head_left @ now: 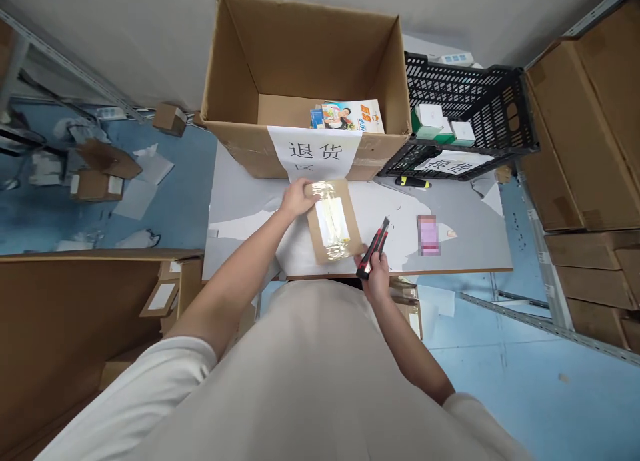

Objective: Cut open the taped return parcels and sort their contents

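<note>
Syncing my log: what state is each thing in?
Taped package: closed, in left hand
Box cutter: in right hand, blade unclear
Labelled carton: open, partly filled
Black crate: open, holding small boxes
Left-side carton: open, holding packages
Pink item: blurred, state unclear
Yellow-black tool: lying flat

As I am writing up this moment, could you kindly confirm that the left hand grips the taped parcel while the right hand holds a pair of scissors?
Not quite: the head view shows the right hand holding a red-and-black utility knife, not a pair of scissors. The left hand does grip the taped parcel.
</note>
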A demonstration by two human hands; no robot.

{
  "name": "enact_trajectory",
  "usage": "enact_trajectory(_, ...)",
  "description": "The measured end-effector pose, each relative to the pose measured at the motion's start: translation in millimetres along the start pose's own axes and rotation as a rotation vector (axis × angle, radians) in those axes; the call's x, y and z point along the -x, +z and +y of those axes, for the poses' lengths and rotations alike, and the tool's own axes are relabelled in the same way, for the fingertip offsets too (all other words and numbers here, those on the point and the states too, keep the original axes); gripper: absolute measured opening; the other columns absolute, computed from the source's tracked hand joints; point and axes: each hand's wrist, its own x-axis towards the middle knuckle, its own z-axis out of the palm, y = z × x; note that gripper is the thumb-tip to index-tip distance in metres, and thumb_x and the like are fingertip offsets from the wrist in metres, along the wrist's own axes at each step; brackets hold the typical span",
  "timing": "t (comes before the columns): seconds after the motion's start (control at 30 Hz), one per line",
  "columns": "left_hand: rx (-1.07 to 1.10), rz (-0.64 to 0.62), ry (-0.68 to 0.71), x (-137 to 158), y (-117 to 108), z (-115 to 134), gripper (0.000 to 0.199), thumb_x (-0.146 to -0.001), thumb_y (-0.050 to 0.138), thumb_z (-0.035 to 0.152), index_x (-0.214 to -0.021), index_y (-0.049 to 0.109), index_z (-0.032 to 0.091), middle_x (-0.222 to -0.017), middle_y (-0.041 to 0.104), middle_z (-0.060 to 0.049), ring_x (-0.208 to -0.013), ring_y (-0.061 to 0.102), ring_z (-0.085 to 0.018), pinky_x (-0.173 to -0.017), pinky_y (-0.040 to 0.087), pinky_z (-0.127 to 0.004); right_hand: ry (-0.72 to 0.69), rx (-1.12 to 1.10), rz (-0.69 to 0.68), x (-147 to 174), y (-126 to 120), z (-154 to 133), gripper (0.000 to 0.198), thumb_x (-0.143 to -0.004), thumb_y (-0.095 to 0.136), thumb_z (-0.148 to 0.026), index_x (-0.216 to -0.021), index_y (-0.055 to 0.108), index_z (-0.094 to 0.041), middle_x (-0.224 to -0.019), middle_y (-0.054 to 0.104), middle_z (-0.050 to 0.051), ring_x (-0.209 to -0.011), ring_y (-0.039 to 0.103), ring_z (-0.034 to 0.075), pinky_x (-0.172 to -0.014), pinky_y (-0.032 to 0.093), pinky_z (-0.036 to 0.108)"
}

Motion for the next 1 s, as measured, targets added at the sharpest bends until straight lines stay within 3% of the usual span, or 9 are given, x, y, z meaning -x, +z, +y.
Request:
enact_trajectory(0.07, -0.064, 0.067, -0.19, 39, -7, -14, 0.041, -0.066, 0.072, 0.046, -0.089, 0.057, 0.016, -0.09, 0.066, -0.007, -0.084, 0.061, -0.022, -0.077, 0.048, -0.034, -0.114, 0.001, -0.013, -32, 7, -12, 0.039, -0.077, 0.068, -0.048, -0.101, 0.048, -0.026, -0.114, 0.065, 0.001, -0.096, 0.066, 0.014, -0.092, 0.053, 0.038)
enact_trajectory(0.13, -0.071, 0.042, -0.339, 78, -10, -25, 0.047, -0.063, 0.07, 0.057, -0.081, 0.054, 0.018, -0.076, 0.062, -0.003, -0.071, 0.059, -0.019, -0.067, 0.048, -0.032, -0.17, 0.044, -0.075, -61, 14, -22, 0.038, -0.078, 0.065, -0.049, -0.101, 0.045, -0.026, -0.111, 0.066, 0.002, -0.096, 0.066, 0.014, -0.089, 0.053, 0.037)
enact_trajectory(0.23, -0.034, 0.063, -0.432, 115, -7, -32, 0.05, -0.065, 0.066, 0.061, -0.089, 0.054, 0.019, -0.073, 0.06, -0.001, -0.069, 0.059, -0.018, -0.066, 0.049, -0.031, -0.2, 0.168, -0.17, -87, 18, -35, 0.039, -0.079, 0.062, -0.052, -0.102, 0.044, -0.025, -0.109, 0.066, 0.005, -0.09, 0.067, 0.015, -0.08, 0.055, 0.034)
enact_trajectory(0.3, -0.062, 0.158, -0.329, 120, -4, -27, 0.054, -0.069, 0.064, 0.054, -0.106, 0.052, 0.018, -0.092, 0.064, -0.007, -0.087, 0.062, -0.023, -0.077, 0.05, -0.035, -0.232, 0.286, -0.197, -87, 9, -43, 0.041, -0.08, 0.061, -0.053, -0.105, 0.045, -0.025, -0.111, 0.065, 0.005, -0.083, 0.067, 0.014, -0.074, 0.056, 0.032)
enact_trajectory(0.37, -0.151, 0.186, -0.068, 113, -3, -19, 0.06, -0.073, 0.06, 0.045, -0.124, 0.047, 0.016, -0.123, 0.057, -0.016, -0.118, 0.053, -0.028, -0.095, 0.044, -0.042, -0.242, 0.453, -0.205, -77, -10, -52, 0.043, -0.08, 0.061, -0.053, -0.108, 0.047, -0.024, -0.106, 0.064, 0.005, -0.07, 0.065, 0.011, -0.064, 0.055, 0.028)
enact_trajectory(0.47, -0.336, -0.037, 0.35, 95, -5, -5, 0.076, -0.073, 0.06, 0.045, -0.139, 0.038, 0.015, -0.152, 0.029, -0.018, -0.142, 0.022, -0.036, -0.113, 0.021, -0.051, -0.16, 0.675, -0.254, -57, -43, -58, 0.054, -0.08, 0.06, -0.055, -0.121, 0.049, -0.021, -0.096, 0.065, 0.004, -0.053, 0.056, 0.007, -0.047, 0.049, 0.023)
enact_trajectory(0.53, -0.439, -0.187, 0.47, 86, -5, 0, 0.096, -0.067, 0.064, 0.058, -0.145, 0.031, 0.014, -0.156, 0.02, -0.02, -0.144, 0.013, -0.041, -0.113, 0.009, -0.059, -0.095, 0.724, -0.309, -46, -58, -57, 0.067, -0.081, 0.058, -0.056, -0.137, 0.04, -0.023, -0.095, 0.064, 0.004, -0.049, 0.052, 0.007, -0.042, 0.045, 0.022)
enact_trajectory(0.67, -0.549, -0.282, 0.462, 81, -3, 4, 0.125, -0.053, 0.064, 0.078, -0.15, 0.021, 0.013, -0.157, 0.011, -0.022, -0.143, 0.009, -0.046, -0.11, 0.001, -0.064, -0.062, 0.719, -0.366, -38, -66, -49, 0.075, -0.082, 0.056, -0.056, -0.147, 0.031, -0.027, -0.093, 0.063, 0.003, -0.045, 0.048, 0.006, -0.038, 0.043, 0.022)
enact_trajectory(1.0, -0.563, -0.303, 0.36, 82, -3, 11, 0.123, -0.052, 0.066, 0.078, -0.15, 0.022, 0.018, -0.159, 0.011, -0.018, -0.144, 0.008, -0.043, -0.111, 0.009, -0.061, -0.061, 0.9, -0.441, -44, -69, -65, 0.071, -0.086, 0.052, -0.051, -0.149, 0.031, -0.026, -0.077, 0.059, -0.001, -0.041, 0.045, 0.005, -0.037, 0.041, 0.021)
